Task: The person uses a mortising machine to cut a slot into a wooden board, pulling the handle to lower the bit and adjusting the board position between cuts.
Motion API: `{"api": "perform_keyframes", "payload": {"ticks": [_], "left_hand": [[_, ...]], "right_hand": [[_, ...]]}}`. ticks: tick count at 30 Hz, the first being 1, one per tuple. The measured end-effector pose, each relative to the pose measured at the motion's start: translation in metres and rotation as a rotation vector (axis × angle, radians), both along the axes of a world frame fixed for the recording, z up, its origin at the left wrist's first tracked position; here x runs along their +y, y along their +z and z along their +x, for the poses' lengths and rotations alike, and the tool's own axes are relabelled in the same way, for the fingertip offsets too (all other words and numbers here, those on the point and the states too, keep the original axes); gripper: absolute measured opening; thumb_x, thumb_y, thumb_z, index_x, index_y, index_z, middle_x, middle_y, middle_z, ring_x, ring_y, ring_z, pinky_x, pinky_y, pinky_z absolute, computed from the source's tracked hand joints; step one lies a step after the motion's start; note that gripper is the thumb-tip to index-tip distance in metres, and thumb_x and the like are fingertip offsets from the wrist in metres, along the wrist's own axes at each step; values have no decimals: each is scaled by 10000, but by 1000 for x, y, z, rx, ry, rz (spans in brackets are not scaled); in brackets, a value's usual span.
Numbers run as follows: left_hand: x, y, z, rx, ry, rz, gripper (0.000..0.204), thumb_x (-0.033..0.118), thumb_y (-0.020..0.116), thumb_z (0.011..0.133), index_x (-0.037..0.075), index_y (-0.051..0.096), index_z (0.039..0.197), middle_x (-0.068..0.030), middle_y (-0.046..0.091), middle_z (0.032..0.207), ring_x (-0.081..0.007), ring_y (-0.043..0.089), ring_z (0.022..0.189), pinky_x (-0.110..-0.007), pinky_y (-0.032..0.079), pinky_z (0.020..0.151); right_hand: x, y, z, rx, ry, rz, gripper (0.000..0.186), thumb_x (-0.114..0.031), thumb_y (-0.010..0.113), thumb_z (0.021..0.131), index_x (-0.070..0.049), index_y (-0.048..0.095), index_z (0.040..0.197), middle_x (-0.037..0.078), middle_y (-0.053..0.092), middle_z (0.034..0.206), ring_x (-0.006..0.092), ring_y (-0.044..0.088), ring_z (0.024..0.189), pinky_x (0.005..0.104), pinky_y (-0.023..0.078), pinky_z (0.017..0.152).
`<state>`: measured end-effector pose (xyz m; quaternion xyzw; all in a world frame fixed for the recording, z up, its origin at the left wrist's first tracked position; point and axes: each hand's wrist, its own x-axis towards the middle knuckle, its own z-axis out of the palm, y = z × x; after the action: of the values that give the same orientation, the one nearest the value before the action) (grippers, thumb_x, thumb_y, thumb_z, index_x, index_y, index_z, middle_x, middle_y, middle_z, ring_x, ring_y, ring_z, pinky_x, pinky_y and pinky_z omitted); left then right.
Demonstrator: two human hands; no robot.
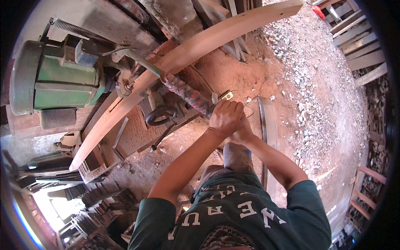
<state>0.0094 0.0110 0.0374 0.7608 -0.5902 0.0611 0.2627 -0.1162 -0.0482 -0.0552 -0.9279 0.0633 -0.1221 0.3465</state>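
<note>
A long lever [143, 63] reaches from the green machine toward me, its grip wrapped in patterned cloth [187, 92]. My left hand [226, 118] is closed around the lever's near end. Pressed against it from the right is my right hand [242, 132], also closed; its fingers are partly hidden, and it appears to grip the same end. Under the lever, a long wooden plank [196, 46] lies slantwise across the machine's table. The machine's tool head [124, 85] sits at the plank, and its contact with the wood is hard to make out.
A green motor housing [66, 83] and coil spring [79, 30] stand at left. Below the lever are a dark handwheel [161, 116] and a crank rod [163, 136]. Rubble [310, 100] covers ground at right. Stacked wood [89, 212] fills the lower left.
</note>
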Motion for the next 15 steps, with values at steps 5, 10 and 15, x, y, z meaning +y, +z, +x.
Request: {"api": "perform_keyframes", "payload": {"ticks": [5,10,15], "left_hand": [[-5,-35,14,-81,-2,-28,101,138,659,793,70,600,838,-79,619,779,-261,640,760,-401,512,755],[4,-25,10,97,-9,-111,217,106,682,798,53,656,1007,-133,676,976,-311,659,938,-426,515,855],[93,63,-7,183,185,-374,397,42,727,789,39,626,1173,-169,630,1191,-381,593,1130,-473,468,965]], "right_hand": [[0,-81,26,164,-111,-23,659,-367,789,734,-88,551,1282,246,640,1138,425,661,988,491,553,840],[-3,-30,20,259,-64,212,643,-245,768,780,-39,514,1333,217,600,1211,423,557,1175,499,472,968],[9,88,-39,-140,-113,252,862,-146,774,763,19,336,1488,252,507,1310,410,563,1192,461,475,995]]}}
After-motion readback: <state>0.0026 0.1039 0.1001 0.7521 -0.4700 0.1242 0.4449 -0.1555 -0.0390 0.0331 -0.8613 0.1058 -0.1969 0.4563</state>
